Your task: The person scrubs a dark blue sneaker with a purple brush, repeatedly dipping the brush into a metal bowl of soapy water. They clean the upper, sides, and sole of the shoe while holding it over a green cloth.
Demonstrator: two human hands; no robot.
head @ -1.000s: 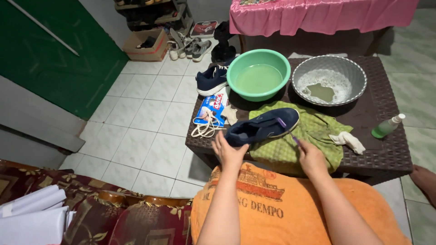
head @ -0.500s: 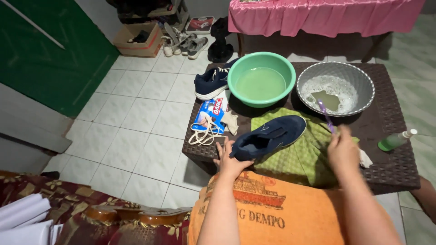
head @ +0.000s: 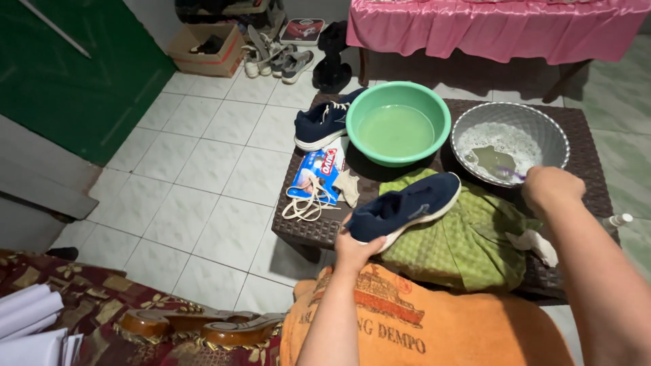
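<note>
My left hand (head: 354, 249) grips the heel of a navy shoe (head: 407, 205) that lies on a green cloth (head: 468, 244) spread over a dark wicker table (head: 319, 227). My right hand (head: 550, 186) holds a purple toothbrush (head: 510, 173) with its head dipped into the soapy water of a grey metal basin (head: 510, 141). A second navy shoe (head: 324, 123) rests at the table's far left corner, beside a green basin (head: 397, 132) of water.
White laces (head: 305, 203) and a blue-and-white packet (head: 317, 175) lie at the table's left edge. A small bottle (head: 616, 221) stands at the right. A pink-draped table (head: 502, 30), several shoes (head: 278, 61) and a cardboard box (head: 207, 49) stand behind. A patterned cushion (head: 102, 305) sits near left.
My right hand has moved from the shoe up and right to the grey basin, dipping the toothbrush in. My left hand still holds the shoe.
</note>
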